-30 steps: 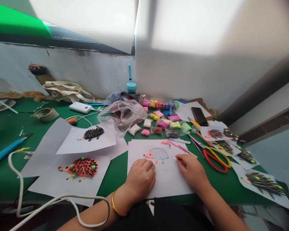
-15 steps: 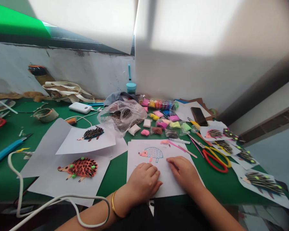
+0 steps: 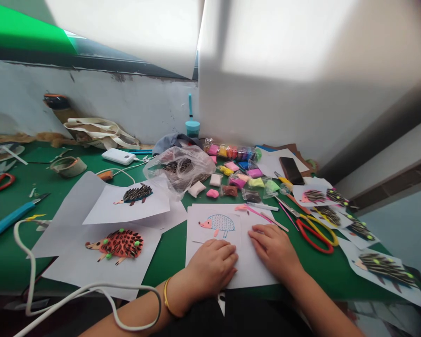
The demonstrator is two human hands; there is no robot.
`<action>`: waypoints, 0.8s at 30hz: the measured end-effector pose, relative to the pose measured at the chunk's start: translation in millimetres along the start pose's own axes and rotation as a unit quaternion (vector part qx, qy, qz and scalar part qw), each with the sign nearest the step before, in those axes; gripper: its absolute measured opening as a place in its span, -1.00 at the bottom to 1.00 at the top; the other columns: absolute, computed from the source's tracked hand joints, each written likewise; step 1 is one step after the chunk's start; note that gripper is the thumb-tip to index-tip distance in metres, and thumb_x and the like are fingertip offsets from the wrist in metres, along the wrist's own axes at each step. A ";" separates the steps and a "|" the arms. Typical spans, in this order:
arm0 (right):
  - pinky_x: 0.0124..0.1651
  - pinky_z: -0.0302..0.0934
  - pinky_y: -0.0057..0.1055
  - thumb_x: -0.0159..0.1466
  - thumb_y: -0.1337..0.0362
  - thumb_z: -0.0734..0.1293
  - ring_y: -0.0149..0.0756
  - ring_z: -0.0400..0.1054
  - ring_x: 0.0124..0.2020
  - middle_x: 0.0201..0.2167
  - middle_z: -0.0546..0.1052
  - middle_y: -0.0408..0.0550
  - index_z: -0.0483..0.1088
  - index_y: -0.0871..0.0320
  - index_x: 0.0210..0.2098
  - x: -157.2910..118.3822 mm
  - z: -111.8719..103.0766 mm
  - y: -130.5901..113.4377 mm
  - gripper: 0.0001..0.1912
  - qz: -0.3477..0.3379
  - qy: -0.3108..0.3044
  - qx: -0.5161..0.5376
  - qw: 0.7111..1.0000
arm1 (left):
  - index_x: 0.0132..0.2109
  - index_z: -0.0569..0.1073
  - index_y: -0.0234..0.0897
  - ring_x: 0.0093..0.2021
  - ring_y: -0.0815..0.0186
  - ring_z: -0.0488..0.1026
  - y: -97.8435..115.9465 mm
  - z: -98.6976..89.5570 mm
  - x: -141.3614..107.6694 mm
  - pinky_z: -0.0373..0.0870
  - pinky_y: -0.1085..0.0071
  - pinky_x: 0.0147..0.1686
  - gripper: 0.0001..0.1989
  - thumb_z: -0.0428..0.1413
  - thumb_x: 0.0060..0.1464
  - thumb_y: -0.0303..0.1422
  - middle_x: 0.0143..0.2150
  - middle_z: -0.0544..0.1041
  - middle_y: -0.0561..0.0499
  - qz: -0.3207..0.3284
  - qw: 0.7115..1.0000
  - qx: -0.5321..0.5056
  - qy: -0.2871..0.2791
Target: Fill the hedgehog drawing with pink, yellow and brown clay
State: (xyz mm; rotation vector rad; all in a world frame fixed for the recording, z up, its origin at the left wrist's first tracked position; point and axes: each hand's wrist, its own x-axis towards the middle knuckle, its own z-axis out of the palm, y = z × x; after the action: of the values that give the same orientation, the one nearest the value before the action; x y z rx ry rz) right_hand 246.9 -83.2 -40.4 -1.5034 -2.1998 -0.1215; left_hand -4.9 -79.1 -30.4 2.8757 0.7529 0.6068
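Note:
In front of me lies white paper point(image 3: 252, 267) bearing a hedgehog drawing point(image 3: 221, 223) with a blue outlined body and a pink clay face and foot. My left hand point(image 3: 214, 263), gold bangle at the wrist, rests on the paper just below the drawing, fingers loosely bent and holding nothing I can see. To the right of the drawing, my right hand point(image 3: 274, 248) lies on the paper with its fingers apart. Above it are thin pink sticks point(image 3: 263, 216), a white pen point(image 3: 263, 206) and a bit of pink clay point(image 3: 241, 208).
Bagged coloured clay point(image 3: 228, 190) and a plastic bag of striped seeds point(image 3: 177, 168) sit behind the paper. Scissors point(image 3: 315, 231) lie at right beside finished hedgehog pictures point(image 3: 382, 267). More hedgehog pictures point(image 3: 117, 245), a blue cutter point(image 3: 10, 223) and a white cable point(image 3: 30, 271) are left.
My right hand has shifted right, away from the drawing, and its pinched fingers have spread. The drawing has moved slightly left. Another person's hand at far left has gone from the red-handled scissors.

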 end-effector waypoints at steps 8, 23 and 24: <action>0.12 0.16 -0.06 0.32 0.20 0.27 -0.03 0.30 0.12 0.13 0.47 -0.05 0.53 -0.04 -0.01 -2.8 -7.7 -3.7 -0.71 0.010 -0.002 -0.076 0.997 | -0.02 0.45 -0.27 -0.01 0.16 0.43 -0.7 0.8 0.2 0.38 0.15 0.00 -0.77 0.05 0.23 -0.30 0.02 0.53 -0.08 0.008 1.000 0.000 0.023; 0.15 0.09 -0.09 0.30 0.22 0.28 -0.06 0.31 0.15 0.10 0.52 -0.13 0.58 -0.09 -0.18 0.1 -15.0 -13.0 -0.78 -0.040 0.030 -0.051 0.997 | -0.03 0.45 -0.28 -0.02 0.17 0.43 -0.3 1.0 1.1 0.38 0.14 0.00 -0.78 0.06 0.21 -0.32 -0.01 0.54 -0.06 0.007 1.000 -0.003 0.019; 0.15 0.09 -0.09 0.30 0.23 0.28 -0.06 0.31 0.15 0.12 0.50 -0.11 0.57 -0.08 -0.13 0.3 -15.1 -13.4 -0.76 -0.045 0.026 -0.050 0.997 | -0.03 0.45 -0.27 -0.02 0.16 0.42 -0.1 0.8 1.3 0.38 0.14 0.01 -0.78 0.05 0.22 -0.32 -0.01 0.53 -0.06 0.005 1.000 -0.003 0.018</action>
State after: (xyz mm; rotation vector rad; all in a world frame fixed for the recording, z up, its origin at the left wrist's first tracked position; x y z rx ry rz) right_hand 239.7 -93.2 -24.4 -1.4374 -2.2499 -0.2996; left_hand -3.6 -78.4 -30.7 2.8719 0.7412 0.6628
